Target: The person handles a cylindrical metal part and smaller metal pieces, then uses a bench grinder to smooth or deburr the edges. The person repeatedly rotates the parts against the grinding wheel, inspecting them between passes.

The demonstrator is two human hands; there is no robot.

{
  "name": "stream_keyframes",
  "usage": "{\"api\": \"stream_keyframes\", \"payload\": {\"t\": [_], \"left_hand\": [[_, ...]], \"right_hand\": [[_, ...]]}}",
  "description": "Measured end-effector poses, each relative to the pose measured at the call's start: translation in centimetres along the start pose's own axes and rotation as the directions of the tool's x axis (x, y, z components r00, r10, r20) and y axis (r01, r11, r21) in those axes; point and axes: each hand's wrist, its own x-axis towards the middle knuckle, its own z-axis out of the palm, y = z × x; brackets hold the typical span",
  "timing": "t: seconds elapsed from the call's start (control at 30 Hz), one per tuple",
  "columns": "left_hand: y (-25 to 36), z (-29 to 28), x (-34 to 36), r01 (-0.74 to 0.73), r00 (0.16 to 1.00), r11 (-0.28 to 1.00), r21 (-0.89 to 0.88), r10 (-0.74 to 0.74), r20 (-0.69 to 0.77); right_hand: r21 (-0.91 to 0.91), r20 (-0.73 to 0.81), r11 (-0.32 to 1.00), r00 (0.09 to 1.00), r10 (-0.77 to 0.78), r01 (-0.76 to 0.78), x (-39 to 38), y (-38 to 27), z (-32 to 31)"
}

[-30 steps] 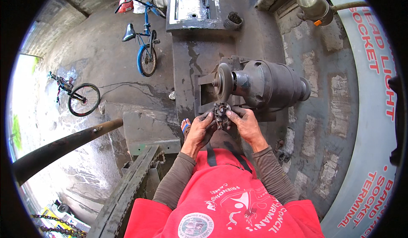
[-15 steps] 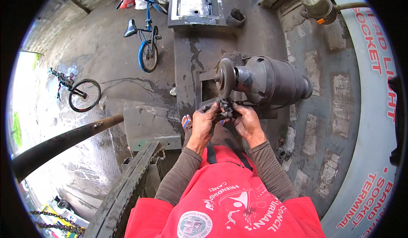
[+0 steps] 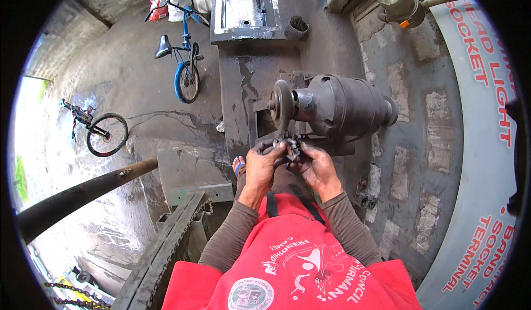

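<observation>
In the head view, gripping a small dark metal part [image 3: 293, 150] between left hand [image 3: 260, 167] and right hand [image 3: 319, 169], pressing with both thumbs and curling the other fingers beneath, mostly out of sight. Holding it just beside the near edge of the wheel [image 3: 284, 106] on the grey motor [image 3: 348, 105], possibly touching, with no telling from this angle. Probably calling for even pressure from both sides, steady wrists, and fingertips lying clear of the rim.

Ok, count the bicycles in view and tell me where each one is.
2: a blue bicycle at the upper left, and a dark bicycle lower and farther left. Others could be hidden in the glare at the left edge.
</observation>
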Motion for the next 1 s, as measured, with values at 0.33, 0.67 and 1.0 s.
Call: {"api": "stream_keyframes", "payload": {"t": [0.33,0.67,1.0], "left_hand": [[0.3,-4.6,-0.3,0.069,0.963,0.995,0.069,-0.085,0.257],[-0.3,-2.8,2.1,0.107,0.974,0.994,-0.026,-0.099,0.206],[-0.7,-3.0,2.4,0.139,0.990,0.981,-0.134,-0.134,0.044]], "right_hand": [[-0.641,0.192,0.734,0.973,-0.132,0.226,-0.9,-0.8,0.3],[-0.660,0.101,0.658,0.911,-0.400,0.363,-0.7,0.7,2.9],[-0.784,0.130,0.524,0.913,-0.387,0.334,2.0,0.5,4.0]]}}
